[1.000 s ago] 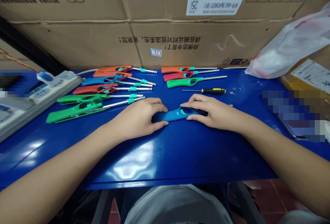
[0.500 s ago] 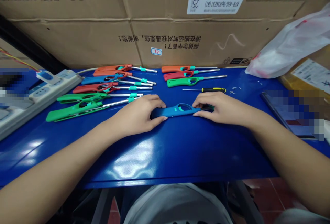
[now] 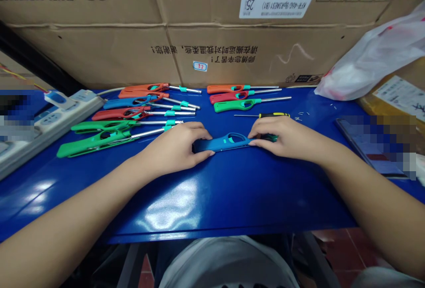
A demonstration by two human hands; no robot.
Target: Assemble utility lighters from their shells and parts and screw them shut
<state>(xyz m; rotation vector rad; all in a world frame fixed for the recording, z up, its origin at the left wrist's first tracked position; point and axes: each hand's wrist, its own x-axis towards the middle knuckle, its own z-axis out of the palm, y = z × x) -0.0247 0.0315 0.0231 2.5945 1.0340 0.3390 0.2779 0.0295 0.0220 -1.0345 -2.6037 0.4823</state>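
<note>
A blue long-nosed gas lighter [image 3: 222,143] lies level just over or on the blue table, its metal tube mostly hidden. My left hand [image 3: 181,148] is closed around the handle's left end, thumb and fingers on opposite edges. My right hand [image 3: 280,136] pinches the other end, where the tube meets the handle. Behind my right hand lies a yellow-and-black screwdriver [image 3: 274,115], its shaft pointing left. Farther back rest an orange lighter [image 3: 226,88], a red lighter [image 3: 229,96] and a green lighter [image 3: 234,105].
Several lighters, some with casings parted, lie at left, among them a green one [image 3: 94,143]. A power strip [image 3: 49,122] runs along the left side. Small screws [image 3: 300,113] are scattered behind my right hand. A cardboard box [image 3: 133,53] walls the back; a plastic bag [image 3: 368,62] sits at right.
Both hands keep their hold on the blue lighter. The right fingers have shifted very slightly at its tube end; the whole view has drifted a little.
</note>
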